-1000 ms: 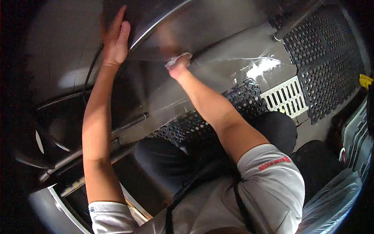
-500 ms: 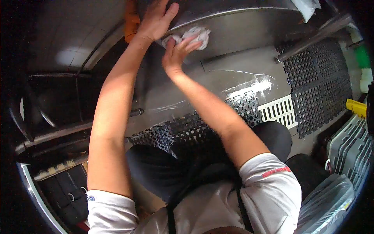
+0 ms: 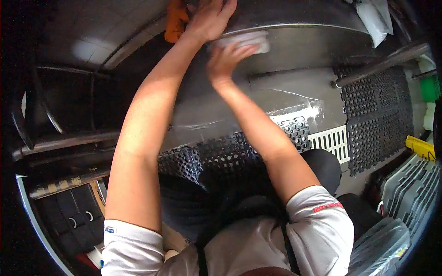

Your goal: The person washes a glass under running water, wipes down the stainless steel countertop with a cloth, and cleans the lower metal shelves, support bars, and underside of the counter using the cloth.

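Observation:
My right hand (image 3: 225, 60) presses a white cloth (image 3: 261, 42) against the steel panel (image 3: 304, 46) just below its curved edge. Its fingers lie over the cloth, and motion blurs both. Above and to the left, my left hand (image 3: 211, 20) is on or close to the dark upper part of the steel; contact is hard to make out. The thumb stands apart from the other fingers, whose tips are partly cut off by the top of the view. Nothing shows in that hand.
An orange object (image 3: 175, 23) is beside my left wrist. Black perforated mats (image 3: 375, 103) and a white drain grate (image 3: 330, 141) cover parts of the wet floor. Metal rails (image 3: 382, 64) run on both sides. Grey crates (image 3: 410, 184) stand at right; a white bag (image 3: 374, 20) hangs top right.
Both hands have shifted rightward in the view, partly with a camera shift. The cloth has moved right with my right hand and looks flatter and more blurred than before.

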A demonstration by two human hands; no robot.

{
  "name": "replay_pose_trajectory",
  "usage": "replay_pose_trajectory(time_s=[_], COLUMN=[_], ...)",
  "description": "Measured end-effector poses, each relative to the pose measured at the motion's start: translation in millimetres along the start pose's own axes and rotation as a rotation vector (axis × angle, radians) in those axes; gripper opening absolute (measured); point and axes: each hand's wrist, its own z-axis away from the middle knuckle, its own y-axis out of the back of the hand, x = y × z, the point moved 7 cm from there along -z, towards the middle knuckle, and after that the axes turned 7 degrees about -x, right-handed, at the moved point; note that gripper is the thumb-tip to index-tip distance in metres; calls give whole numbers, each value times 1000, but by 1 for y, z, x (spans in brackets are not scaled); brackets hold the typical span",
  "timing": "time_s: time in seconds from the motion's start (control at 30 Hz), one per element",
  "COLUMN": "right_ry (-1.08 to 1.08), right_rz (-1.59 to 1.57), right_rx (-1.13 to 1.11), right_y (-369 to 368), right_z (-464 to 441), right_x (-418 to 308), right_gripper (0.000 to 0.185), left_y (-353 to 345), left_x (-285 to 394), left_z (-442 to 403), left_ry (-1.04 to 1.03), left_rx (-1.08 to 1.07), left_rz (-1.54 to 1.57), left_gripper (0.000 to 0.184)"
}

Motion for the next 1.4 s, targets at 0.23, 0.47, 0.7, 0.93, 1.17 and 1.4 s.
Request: replay_pose_trajectory(time_s=[0.23,0.47,0.7,0.93,1.17,1.4], right_ry=[262,212,-40,-193,-830,-1077], right_rz=[454,193,88,207,-244,-468], right_rx=[-773,-386,-137,288,403,602], right_y=[-20,1,30,142,193,69], right_z=[98,30,28,-121,-100,26], right_x=[100,74,134,213,387,319], right_gripper=[41,42,56,52,60,63], left_y=[-10,-1,-10,-11,-14,-16], left_x=[-24,11,-28,-19,-9,-9], left_z=[-18,-1,-22,-20,-21,-21], left_ry=[12,270,-243,-257,-147,-163], left_rx=[-12,-39,231,176,102,104], left_rz=[-125,-377,-397,-178,-176,-216], left_gripper=[68,65,61,73,71,68])
